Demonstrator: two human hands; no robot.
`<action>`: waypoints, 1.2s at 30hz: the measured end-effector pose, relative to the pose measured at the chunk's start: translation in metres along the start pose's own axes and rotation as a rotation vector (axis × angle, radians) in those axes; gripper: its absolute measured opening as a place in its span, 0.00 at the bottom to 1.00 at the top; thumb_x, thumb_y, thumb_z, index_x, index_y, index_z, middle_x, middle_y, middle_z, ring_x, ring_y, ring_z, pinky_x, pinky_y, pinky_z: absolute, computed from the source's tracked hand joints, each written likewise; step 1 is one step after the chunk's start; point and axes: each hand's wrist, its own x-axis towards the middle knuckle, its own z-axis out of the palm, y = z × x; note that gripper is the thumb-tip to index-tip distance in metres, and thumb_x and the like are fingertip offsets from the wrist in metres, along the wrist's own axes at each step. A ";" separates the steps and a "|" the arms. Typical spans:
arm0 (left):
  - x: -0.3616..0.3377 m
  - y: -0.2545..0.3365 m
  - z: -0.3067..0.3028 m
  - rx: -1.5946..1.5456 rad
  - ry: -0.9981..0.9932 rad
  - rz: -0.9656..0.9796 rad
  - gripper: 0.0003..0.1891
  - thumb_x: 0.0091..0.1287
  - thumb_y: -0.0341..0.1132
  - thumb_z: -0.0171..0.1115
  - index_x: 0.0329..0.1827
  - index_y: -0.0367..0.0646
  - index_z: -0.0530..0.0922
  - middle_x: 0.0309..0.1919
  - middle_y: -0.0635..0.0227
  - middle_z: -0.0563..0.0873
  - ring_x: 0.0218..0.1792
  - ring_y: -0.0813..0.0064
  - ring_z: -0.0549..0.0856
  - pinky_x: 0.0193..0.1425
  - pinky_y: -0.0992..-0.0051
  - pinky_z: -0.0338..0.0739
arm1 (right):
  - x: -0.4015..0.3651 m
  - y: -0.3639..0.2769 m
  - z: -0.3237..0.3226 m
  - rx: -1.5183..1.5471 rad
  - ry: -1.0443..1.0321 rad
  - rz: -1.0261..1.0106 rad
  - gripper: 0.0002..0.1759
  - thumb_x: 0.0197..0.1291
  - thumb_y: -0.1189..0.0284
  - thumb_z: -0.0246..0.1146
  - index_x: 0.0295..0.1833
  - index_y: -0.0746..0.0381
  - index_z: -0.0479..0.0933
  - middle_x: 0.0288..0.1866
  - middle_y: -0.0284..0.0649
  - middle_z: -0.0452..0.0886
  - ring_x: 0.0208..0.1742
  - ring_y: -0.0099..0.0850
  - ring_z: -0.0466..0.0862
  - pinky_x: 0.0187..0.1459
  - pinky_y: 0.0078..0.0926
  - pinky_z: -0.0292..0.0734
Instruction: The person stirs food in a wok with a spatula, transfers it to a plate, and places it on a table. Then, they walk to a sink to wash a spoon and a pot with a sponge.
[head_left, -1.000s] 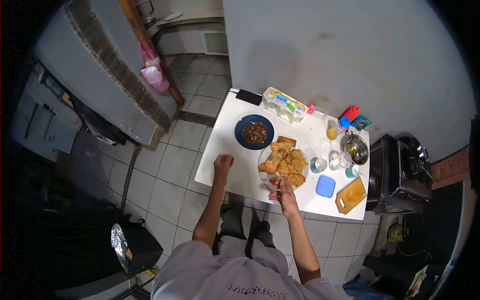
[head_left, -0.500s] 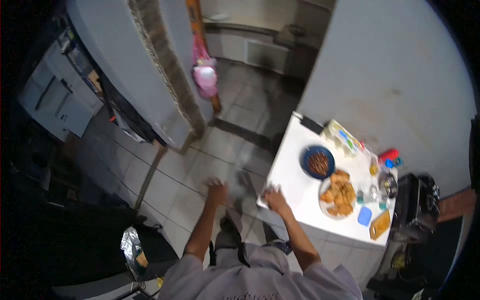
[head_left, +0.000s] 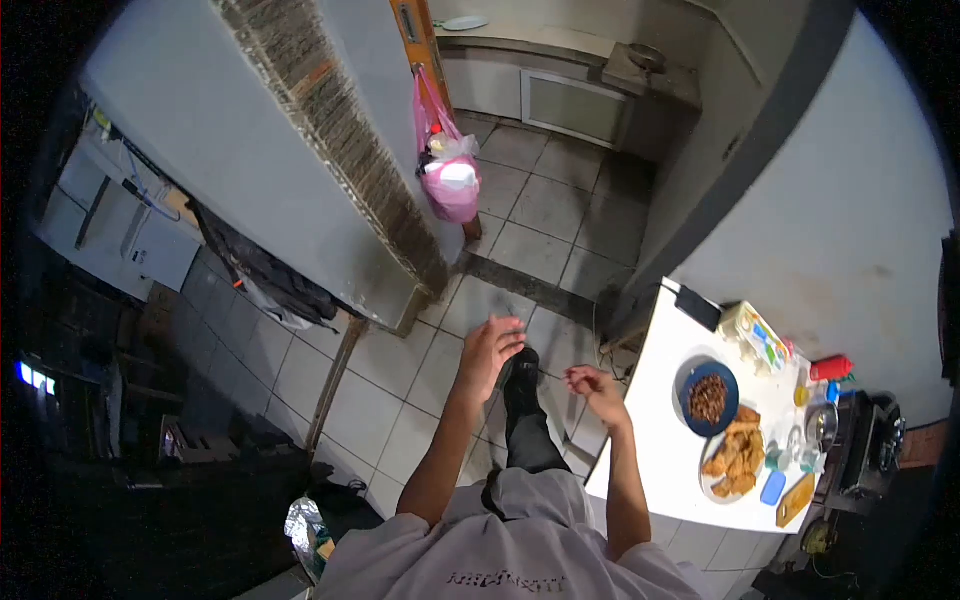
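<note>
My left hand (head_left: 490,358) is in the air over the tiled floor, its fingers loosely bent and apart, holding nothing. My right hand (head_left: 598,395) hovers just left of the white table (head_left: 640,450), with fingers slightly curled and nothing visible in them. Nearest to it on the table stands a dark blue bowl (head_left: 693,425) of brown food pieces (head_left: 710,398). Beside the bowl lies a plate of golden fried pieces (head_left: 735,465). A black flat object (head_left: 698,308) and a light yellow carton (head_left: 750,335) sit at the far edge.
On the table's right are a red bottle (head_left: 831,368), a metal pot (head_left: 822,425), a blue container (head_left: 773,488) and a wooden board (head_left: 795,500). A pink plastic bag (head_left: 450,185) hangs by the doorway, above a raised threshold (head_left: 535,287). My foot (head_left: 520,370) is on the tiles.
The view has shifted forward toward the doorway, and the table now sits lower and further right. My right hand has come away from the table's edge; both hands are raised closer together.
</note>
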 end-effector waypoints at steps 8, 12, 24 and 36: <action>0.196 0.085 0.037 0.177 -0.002 -0.014 0.24 0.65 0.46 0.59 0.54 0.35 0.72 0.51 0.59 0.77 0.52 0.66 0.77 0.58 0.67 0.71 | 0.209 -0.049 -0.073 0.137 0.146 0.095 0.09 0.65 0.78 0.51 0.43 0.70 0.74 0.38 0.40 0.79 0.38 0.26 0.79 0.42 0.22 0.76; 0.290 0.099 0.056 0.181 0.037 -0.060 0.15 0.68 0.38 0.56 0.52 0.37 0.73 0.49 0.61 0.78 0.49 0.69 0.78 0.55 0.70 0.73 | 0.288 -0.104 -0.089 0.119 0.198 0.035 0.11 0.68 0.75 0.49 0.43 0.71 0.74 0.35 0.40 0.79 0.35 0.26 0.79 0.41 0.21 0.76; 0.633 0.094 0.097 0.025 -0.023 -0.222 0.08 0.65 0.37 0.61 0.42 0.45 0.75 0.43 0.69 0.79 0.44 0.77 0.78 0.50 0.74 0.74 | 0.524 -0.140 -0.237 0.083 0.365 0.125 0.13 0.67 0.71 0.52 0.43 0.72 0.75 0.34 0.43 0.80 0.34 0.26 0.79 0.38 0.24 0.77; 0.888 0.284 0.067 0.126 0.154 0.456 0.23 0.69 0.52 0.48 0.56 0.42 0.68 0.62 0.54 0.68 0.56 0.57 0.75 0.57 0.59 0.74 | 0.840 -0.200 -0.292 0.076 0.192 0.097 0.12 0.66 0.71 0.53 0.40 0.70 0.76 0.31 0.39 0.80 0.30 0.25 0.79 0.35 0.22 0.77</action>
